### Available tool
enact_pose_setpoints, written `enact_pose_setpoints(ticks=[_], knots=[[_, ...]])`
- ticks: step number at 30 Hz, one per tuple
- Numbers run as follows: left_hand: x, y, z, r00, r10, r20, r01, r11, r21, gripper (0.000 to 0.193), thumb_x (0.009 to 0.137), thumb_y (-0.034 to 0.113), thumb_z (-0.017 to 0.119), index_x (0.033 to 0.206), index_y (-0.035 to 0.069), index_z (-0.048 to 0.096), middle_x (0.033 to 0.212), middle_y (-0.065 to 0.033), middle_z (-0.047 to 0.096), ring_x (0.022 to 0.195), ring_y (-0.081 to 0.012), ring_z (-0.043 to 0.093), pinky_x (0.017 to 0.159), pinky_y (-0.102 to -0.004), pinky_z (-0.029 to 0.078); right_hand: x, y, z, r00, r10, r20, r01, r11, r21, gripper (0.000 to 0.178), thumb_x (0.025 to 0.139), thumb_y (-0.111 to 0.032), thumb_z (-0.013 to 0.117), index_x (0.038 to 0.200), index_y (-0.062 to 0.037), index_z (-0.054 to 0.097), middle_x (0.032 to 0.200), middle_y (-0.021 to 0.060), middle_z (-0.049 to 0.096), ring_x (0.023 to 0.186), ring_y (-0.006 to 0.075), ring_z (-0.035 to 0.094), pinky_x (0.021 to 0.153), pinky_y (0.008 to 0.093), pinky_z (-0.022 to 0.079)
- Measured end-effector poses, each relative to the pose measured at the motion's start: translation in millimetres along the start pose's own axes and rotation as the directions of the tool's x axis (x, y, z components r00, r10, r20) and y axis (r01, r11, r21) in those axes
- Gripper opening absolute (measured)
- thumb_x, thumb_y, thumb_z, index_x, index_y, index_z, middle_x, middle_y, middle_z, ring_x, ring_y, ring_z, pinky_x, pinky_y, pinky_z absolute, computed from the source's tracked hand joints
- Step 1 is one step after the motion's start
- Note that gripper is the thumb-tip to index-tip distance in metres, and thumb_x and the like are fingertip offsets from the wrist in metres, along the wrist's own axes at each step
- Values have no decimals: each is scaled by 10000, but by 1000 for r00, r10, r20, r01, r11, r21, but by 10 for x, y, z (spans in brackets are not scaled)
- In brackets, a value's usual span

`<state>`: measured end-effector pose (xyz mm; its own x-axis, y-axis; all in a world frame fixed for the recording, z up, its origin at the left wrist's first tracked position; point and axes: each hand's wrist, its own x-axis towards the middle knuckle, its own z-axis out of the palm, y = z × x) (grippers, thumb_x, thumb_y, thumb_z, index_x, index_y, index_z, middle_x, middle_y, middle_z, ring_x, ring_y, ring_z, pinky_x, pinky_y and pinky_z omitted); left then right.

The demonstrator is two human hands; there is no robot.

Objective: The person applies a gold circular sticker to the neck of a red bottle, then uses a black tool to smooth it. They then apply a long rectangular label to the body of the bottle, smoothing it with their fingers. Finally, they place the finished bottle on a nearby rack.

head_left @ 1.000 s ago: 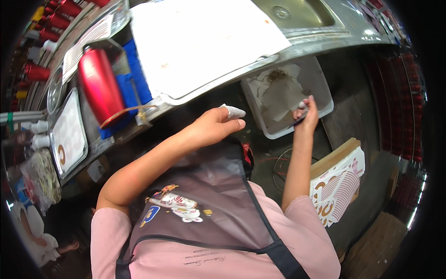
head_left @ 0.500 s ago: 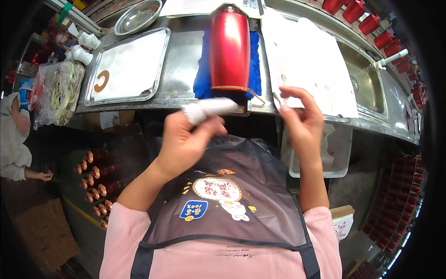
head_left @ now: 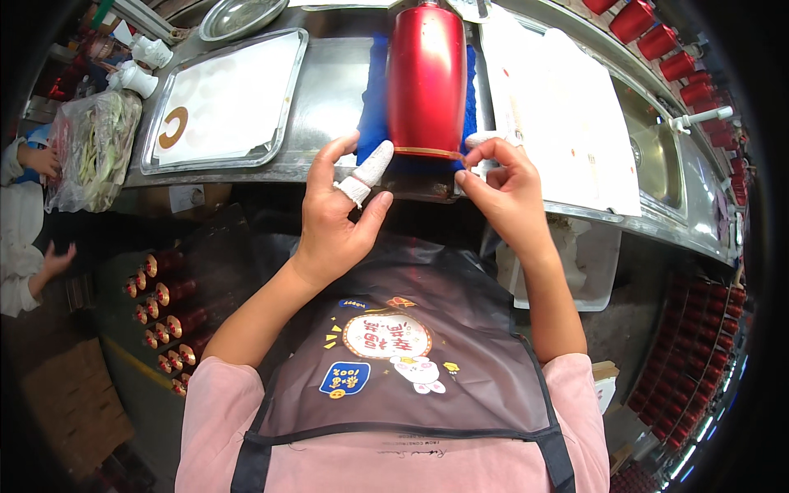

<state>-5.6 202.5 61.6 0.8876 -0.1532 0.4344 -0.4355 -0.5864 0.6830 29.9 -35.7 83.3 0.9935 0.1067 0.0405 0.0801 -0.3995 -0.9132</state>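
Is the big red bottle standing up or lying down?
The red bottle lies down: its length stretches along the blue cloth, narrow end pointing away.

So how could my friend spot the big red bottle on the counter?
Find the metal counter, then the blue cloth between the tray and white sheet. The red bottle lies on it. Unlike the red vessels lined up below the counter, it lies alone on blue.

The view's upper edge is cutting off the red vessel's top; the vessel is covering the blue cloth's middle. Beside its base, the right hand is leaving contact undeterminable. Lower right of the vessel, the right forearm and surface are partly hiding a white bin. Far left, the dark border is clipping a co-worker.
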Motion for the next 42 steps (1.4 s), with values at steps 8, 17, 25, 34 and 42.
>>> enact_pose_setpoints(ticks=[8, 17, 25, 34, 42], knots=[[-45, -35, 63, 999, 1, -44, -2, 1000, -9, 503, 824, 57, 736, 1324, 58, 680, 1416, -195, 483, 1258, -349, 526, 1072, -400, 424, -19, -293, -223, 975, 141, 173, -195, 916, 351, 179, 897, -155, 767, 863, -80, 608, 701, -75, 550, 550, -17, 442, 458, 166, 303], [-38, -45, 94, 998, 18, -68, -20, 1000, -21, 445, 810, 49, 741, 1254, 43, 719, 1430, -190, 473, 1249, -355, 532, 1069, -407, 430, -39, -329, -312, 989, 119, 85, -140, 943, 301, 152, 928, -142, 710, 870, -59, 597, 673, -55, 530, 491, 1, 408, 435, 181, 295], [-15, -77, 125, 994, 84, -73, -83, 996, 13, 403, 812, 79, 739, 1213, 38, 729, 1452, -187, 432, 1308, -358, 472, 1116, -468, 373, 4, -128, -288, 963, 251, 102, -271, 891, 365, 161, 918, -157, 707, 820, -79, 605, 641, -61, 529, 479, 13, 418, 441, 187, 316], [55, -21, 97, 985, 170, -39, -163, 976, 143, 403, 821, 140, 740, 1223, 135, 746, 1444, -183, 439, 1325, -350, 463, 1121, -638, 287, -2, -92, -242, 965, 241, 103, -262, 871, 416, 147, 950, -130, 664, 844, -71, 581, 538, -66, 466, 403, 18, 364, 423, 187, 293], [231, 178, -1, 961, 274, 48, -275, 906, 321, 516, 746, 146, 751, 1258, 214, 741, 1441, -168, 473, 1303, -347, 493, 1069, -648, 328, -10, -3, -229, 960, 271, 75, -279, 884, 374, 173, 951, -168, 678, 842, -79, 577, 538, -63, 463, 406, 25, 373, 426, 192, 296]])
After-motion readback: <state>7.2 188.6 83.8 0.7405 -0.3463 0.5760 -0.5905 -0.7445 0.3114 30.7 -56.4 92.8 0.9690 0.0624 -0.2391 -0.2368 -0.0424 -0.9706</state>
